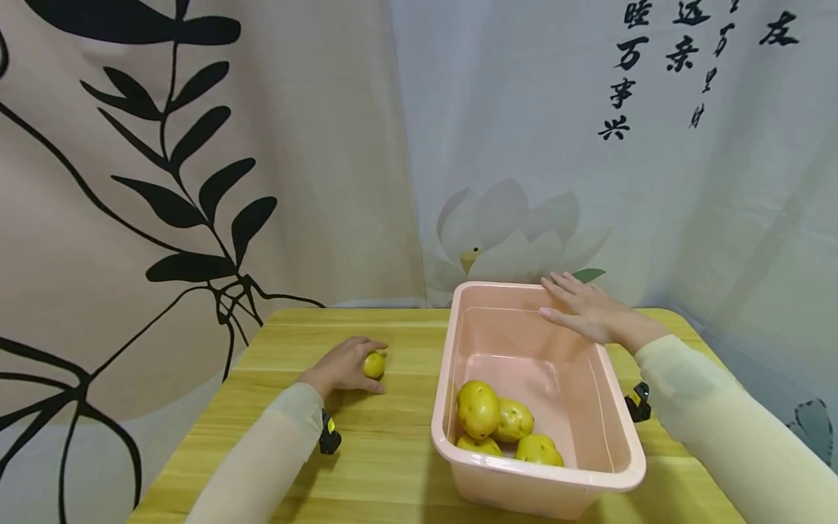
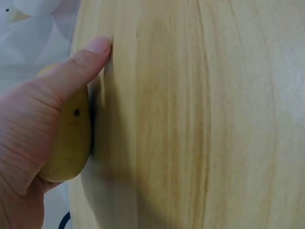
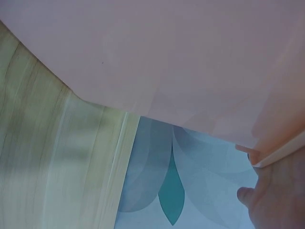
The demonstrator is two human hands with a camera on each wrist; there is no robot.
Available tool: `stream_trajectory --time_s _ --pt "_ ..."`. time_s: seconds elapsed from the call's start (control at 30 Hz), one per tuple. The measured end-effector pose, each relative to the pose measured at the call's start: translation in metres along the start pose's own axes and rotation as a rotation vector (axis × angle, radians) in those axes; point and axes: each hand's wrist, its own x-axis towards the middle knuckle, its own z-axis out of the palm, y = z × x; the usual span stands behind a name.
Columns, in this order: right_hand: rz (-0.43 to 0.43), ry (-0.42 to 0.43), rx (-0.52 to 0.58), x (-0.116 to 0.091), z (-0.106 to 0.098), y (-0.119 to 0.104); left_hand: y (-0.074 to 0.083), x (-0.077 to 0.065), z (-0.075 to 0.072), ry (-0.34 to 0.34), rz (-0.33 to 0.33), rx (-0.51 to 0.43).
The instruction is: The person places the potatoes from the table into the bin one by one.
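Note:
A yellow potato (image 1: 374, 365) is held in my left hand (image 1: 347, 365) at the left part of the table. In the left wrist view, my thumb lies across the potato (image 2: 72, 143), which shows a small dark spot; the other fingers are mostly hidden. My right hand (image 1: 589, 309) rests on the far right corner of a pink plastic bin (image 1: 622, 478), its fingers extended over the rim. Several yellow potatoes (image 1: 478, 409) lie at the near end inside the bin. From the right wrist, the bin's outer wall (image 3: 143, 52) fills much of the view, with part of the hand (image 3: 281, 195) at the rim.
The wooden table (image 1: 393, 437) carries the bin on its right half. Behind its far edge hangs a cloth curtain (image 1: 340, 145) printed with black leaves, a pale flower and dark characters. A black wrist strap (image 1: 329, 434) shows on my left sleeve.

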Motion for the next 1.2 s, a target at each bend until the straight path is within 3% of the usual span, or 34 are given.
stream_trajectory --time_s 0.4,0.53,0.83,1.2 --pt "0.004 -0.006 -0.005 0.0011 0.0001 0.0009 -0.0018 0.0034 0.0044 0.045 -0.026 -0.021" --pt "0.003 -0.008 0.000 0.0004 -0.0008 -0.0003 -0.0042 0.0055 0.0052 0.068 -0.025 -0.054" --pt "0.001 -0.008 -0.001 0.0013 -0.0015 0.0001 -0.0084 0.0064 0.0039 0.072 -0.103 -0.162" --pt "0.002 -0.004 -0.004 0.0014 -0.0009 0.0003 -0.0078 0.0037 0.0067 0.120 -0.112 -0.207"
